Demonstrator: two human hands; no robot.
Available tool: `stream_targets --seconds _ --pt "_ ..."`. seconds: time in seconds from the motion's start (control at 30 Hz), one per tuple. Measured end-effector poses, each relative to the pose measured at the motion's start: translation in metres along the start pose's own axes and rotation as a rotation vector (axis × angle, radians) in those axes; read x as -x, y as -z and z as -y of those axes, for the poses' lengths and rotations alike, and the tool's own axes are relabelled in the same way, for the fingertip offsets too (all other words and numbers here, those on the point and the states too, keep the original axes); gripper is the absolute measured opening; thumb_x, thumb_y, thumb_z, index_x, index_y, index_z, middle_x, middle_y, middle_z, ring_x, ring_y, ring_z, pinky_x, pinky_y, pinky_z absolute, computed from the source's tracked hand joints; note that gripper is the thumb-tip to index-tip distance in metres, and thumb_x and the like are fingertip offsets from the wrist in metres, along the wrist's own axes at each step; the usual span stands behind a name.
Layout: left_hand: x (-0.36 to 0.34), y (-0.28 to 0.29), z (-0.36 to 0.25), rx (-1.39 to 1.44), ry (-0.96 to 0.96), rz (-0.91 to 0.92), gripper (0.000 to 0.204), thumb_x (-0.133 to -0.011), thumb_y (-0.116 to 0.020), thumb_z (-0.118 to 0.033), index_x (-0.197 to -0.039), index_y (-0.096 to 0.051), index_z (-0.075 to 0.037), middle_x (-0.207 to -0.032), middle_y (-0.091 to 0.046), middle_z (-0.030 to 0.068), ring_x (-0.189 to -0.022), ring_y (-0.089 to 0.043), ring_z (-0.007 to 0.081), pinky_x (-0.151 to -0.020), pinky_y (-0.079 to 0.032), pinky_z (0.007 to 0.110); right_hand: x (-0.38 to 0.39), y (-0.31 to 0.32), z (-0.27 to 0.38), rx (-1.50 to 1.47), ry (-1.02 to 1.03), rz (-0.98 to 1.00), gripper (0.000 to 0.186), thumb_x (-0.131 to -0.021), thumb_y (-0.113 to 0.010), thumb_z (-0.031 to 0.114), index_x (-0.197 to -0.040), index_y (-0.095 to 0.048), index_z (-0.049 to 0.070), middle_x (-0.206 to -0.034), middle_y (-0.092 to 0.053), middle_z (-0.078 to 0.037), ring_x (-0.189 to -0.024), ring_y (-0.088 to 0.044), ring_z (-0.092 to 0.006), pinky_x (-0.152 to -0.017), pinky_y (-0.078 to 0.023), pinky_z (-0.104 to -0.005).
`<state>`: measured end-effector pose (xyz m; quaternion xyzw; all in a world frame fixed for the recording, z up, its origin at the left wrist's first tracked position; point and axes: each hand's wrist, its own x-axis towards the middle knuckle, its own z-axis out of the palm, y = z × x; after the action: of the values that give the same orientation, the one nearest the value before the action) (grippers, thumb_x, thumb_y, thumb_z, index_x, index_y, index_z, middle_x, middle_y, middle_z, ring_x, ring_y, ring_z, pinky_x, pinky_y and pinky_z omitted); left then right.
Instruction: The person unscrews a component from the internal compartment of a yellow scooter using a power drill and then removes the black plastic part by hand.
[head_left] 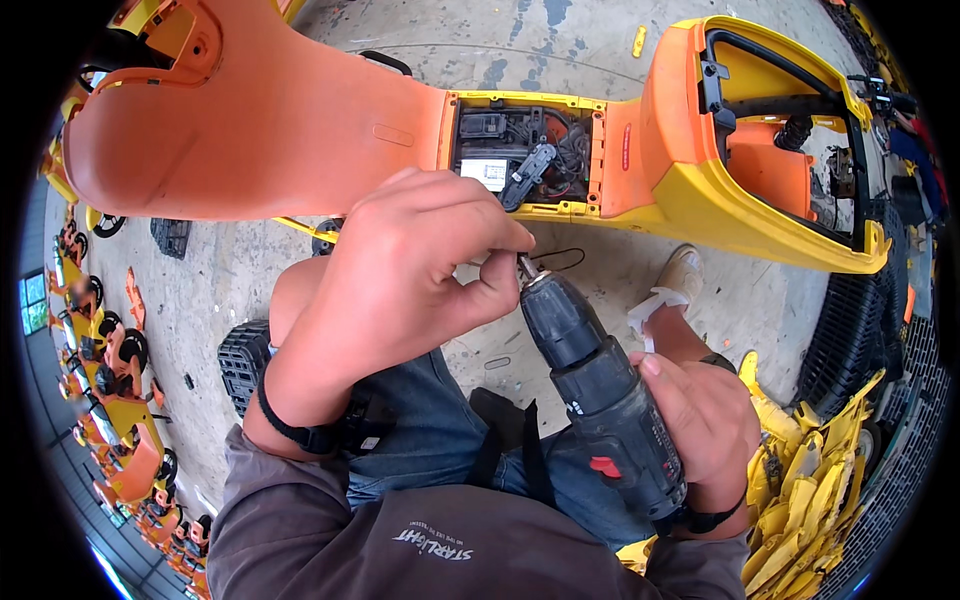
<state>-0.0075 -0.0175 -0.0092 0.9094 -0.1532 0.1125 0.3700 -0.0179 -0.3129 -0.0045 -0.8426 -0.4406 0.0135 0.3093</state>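
My right hand (703, 415) is wrapped round a black cordless drill (602, 385) with a small red switch, held above my lap. The drill's chuck tilts up and to the left, and a short metal bit (529, 266) sticks out of it. At that tip my left hand (415, 245) is closed, thumb and forefinger pinching the end of the bit. Beyond my hands lies an orange and yellow scooter body (640, 165). Its open middle compartment (598, 150) shows black electronic modules, cables and a white-labelled box (485, 174). My left hand covers part of the body's near edge.
A long orange panel (290, 120) spans the upper left. Yellow plastic parts (800, 480) are heaped at the lower right, beside black ribbed mats (850, 320). Several orange and yellow scooters (125, 400) line the left. A black crate-like piece (245, 365) stands by my left leg on the concrete floor.
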Motion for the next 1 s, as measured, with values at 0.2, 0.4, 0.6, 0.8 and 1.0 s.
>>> stream_targets --seconds 0.2,0.4,0.6,0.8,1.0 --pt "0.0003 -0.0046 -0.0002 0.136 0.199 0.042 0.013 -0.069 -0.067 0.003 -0.08 -0.07 -0.003 -0.074 -0.067 0.0061 -0.067 -0.064 0.0179 -0.063 -0.048 0.029 -0.0031 0.0016 -0.0018 0.092 0.069 -0.007 0.043 -0.075 -0.067 0.005 -0.118 -0.064 -0.002 -0.101 -0.071 -0.016 -0.064 -0.064 -0.0204 -0.057 -0.051 -0.0298" --pt "-0.0019 -0.0011 -0.0035 0.304 0.416 0.117 0.01 -0.074 -0.064 0.0 -0.082 -0.07 -0.002 -0.073 -0.067 0.0032 -0.066 -0.061 0.0088 -0.064 -0.048 0.025 -0.003 0.0048 -0.001 0.171 0.094 0.028 0.04 -0.076 -0.067 0.006 -0.116 -0.065 0.001 -0.104 -0.07 -0.015 -0.067 -0.063 -0.0194 -0.059 -0.052 -0.0293" --pt "-0.0036 -0.0039 -0.004 0.319 0.505 0.135 0.01 -0.076 -0.064 -0.002 -0.083 -0.07 0.0 -0.073 -0.067 0.0019 -0.067 -0.059 0.0067 -0.066 -0.048 0.024 -0.0037 0.0054 -0.0012 0.234 0.117 0.05 0.039 -0.078 -0.067 0.007 -0.116 -0.066 0.002 -0.105 -0.07 -0.014 -0.068 -0.061 -0.0187 -0.061 -0.052 -0.0287" --pt "-0.0061 -0.0036 -0.0036 0.322 0.545 0.156 0.01 -0.078 -0.063 -0.005 -0.084 -0.07 -0.001 -0.073 -0.067 0.0006 -0.067 -0.055 0.0056 -0.065 -0.046 0.023 -0.0034 0.0053 -0.0024 0.258 0.126 0.052 0.038 -0.079 -0.066 0.008 -0.117 -0.066 0.002 -0.105 -0.071 -0.014 -0.068 -0.061 -0.0184 -0.061 -0.052 -0.0283" --pt "-0.005 -0.0062 -0.0033 0.325 0.548 0.112 0.01 -0.08 -0.063 -0.005 -0.086 -0.071 -0.002 -0.073 -0.066 -0.0013 -0.067 -0.051 0.0043 -0.063 -0.044 0.022 -0.0032 0.0046 -0.0031 0.253 0.122 0.036 0.038 -0.079 -0.066 0.007 -0.117 -0.065 0.002 -0.105 -0.071 -0.014 -0.067 -0.061 -0.0182 -0.061 -0.052 -0.028"
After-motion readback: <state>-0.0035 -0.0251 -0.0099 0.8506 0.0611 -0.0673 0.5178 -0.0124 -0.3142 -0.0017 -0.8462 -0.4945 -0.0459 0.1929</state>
